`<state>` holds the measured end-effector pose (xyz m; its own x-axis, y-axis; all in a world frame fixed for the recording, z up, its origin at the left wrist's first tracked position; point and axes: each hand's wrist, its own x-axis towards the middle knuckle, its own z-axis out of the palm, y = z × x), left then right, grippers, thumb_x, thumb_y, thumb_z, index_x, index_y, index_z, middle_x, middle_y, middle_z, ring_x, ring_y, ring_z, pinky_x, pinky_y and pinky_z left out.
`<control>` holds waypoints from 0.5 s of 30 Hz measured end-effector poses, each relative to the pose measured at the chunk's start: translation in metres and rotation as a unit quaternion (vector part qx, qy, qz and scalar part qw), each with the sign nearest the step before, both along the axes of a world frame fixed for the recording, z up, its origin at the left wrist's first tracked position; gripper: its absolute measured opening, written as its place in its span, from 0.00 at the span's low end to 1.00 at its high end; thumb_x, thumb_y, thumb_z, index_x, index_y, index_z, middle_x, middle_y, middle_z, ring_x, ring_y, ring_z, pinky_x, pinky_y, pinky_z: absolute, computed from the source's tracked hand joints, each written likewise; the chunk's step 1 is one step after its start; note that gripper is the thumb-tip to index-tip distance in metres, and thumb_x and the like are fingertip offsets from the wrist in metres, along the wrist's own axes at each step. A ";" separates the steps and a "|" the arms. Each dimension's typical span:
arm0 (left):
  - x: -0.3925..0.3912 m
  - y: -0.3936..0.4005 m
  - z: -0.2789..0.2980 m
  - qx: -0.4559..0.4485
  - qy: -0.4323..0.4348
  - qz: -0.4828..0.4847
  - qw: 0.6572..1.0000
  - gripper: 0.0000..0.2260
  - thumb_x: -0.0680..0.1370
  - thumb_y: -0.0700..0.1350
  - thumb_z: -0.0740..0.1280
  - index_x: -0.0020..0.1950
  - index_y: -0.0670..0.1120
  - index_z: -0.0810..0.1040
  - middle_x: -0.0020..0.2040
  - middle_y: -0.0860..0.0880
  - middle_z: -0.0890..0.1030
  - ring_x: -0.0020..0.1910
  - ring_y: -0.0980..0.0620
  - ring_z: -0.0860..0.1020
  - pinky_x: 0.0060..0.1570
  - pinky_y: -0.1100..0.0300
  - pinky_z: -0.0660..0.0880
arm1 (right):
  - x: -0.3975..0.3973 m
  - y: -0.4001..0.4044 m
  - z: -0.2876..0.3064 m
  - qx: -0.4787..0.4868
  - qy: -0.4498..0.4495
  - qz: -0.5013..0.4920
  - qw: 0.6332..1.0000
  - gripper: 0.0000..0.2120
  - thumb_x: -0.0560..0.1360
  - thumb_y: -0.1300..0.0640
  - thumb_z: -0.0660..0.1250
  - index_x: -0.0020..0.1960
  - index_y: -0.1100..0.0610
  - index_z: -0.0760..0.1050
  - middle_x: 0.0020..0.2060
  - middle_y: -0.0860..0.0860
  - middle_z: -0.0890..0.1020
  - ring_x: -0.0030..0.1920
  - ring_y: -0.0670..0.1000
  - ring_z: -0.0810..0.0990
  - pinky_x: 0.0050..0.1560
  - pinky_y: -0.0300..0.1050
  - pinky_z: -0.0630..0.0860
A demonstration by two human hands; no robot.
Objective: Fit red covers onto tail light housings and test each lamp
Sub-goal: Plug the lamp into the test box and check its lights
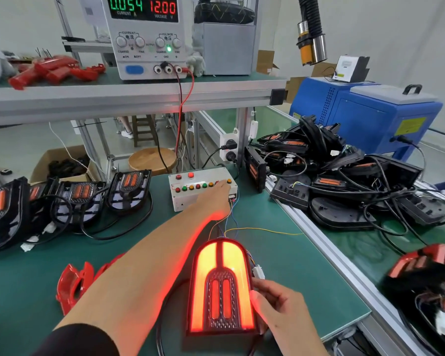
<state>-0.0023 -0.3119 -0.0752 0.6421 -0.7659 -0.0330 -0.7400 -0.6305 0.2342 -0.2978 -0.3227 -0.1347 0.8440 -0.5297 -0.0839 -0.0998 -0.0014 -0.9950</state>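
A tail light with its red cover fitted [222, 286] lies on the green mat near me, glowing bright red-orange. My right hand [275, 301] grips its right edge, thumb on the lens. My left hand [213, 199] reaches across to the white test box [188, 196], its fingers on the row of coloured buttons. Thin coloured wires [254, 229] run from the box to the lamp's white plug [258, 272]. Loose red covers [75, 283] lie at my left forearm. Several uncovered black housings [80, 194] stand in a row at the left.
A power supply [149, 37] on the upper shelf reads 0.054 A and 12.00 V. More red covers [54, 70] lie on that shelf. A heap of black housings with cables [344, 176] fills the conveyor at right, beside a blue machine [365, 116]. Finished lamps [427, 263] sit at right.
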 end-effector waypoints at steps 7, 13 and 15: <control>0.006 0.002 -0.004 0.010 0.020 -0.015 1.000 0.23 0.80 0.36 0.61 0.76 0.40 0.64 0.82 0.46 0.56 0.77 0.42 0.65 0.70 0.43 0.69 | -0.001 0.001 0.003 -0.021 0.005 -0.002 1.000 0.13 0.77 0.63 0.72 0.54 0.46 0.86 0.38 0.58 0.87 0.37 0.60 0.86 0.39 0.52 0.81; 0.009 0.002 -0.004 0.015 0.017 0.000 1.000 0.32 0.79 0.35 0.59 0.82 0.43 0.55 0.84 0.49 0.52 0.79 0.42 0.62 0.74 0.43 0.66 | -0.002 0.002 0.004 -0.003 0.004 0.004 1.000 0.10 0.78 0.64 0.71 0.57 0.53 0.84 0.39 0.60 0.87 0.31 0.56 0.81 0.31 0.49 0.79; 0.010 0.002 -0.005 0.028 0.013 -0.007 1.000 0.32 0.79 0.35 0.59 0.83 0.44 0.55 0.84 0.50 0.51 0.79 0.42 0.63 0.73 0.42 0.67 | -0.002 0.003 0.005 -0.003 0.000 0.001 1.000 0.11 0.78 0.64 0.71 0.56 0.52 0.85 0.38 0.59 0.87 0.30 0.56 0.80 0.30 0.46 0.79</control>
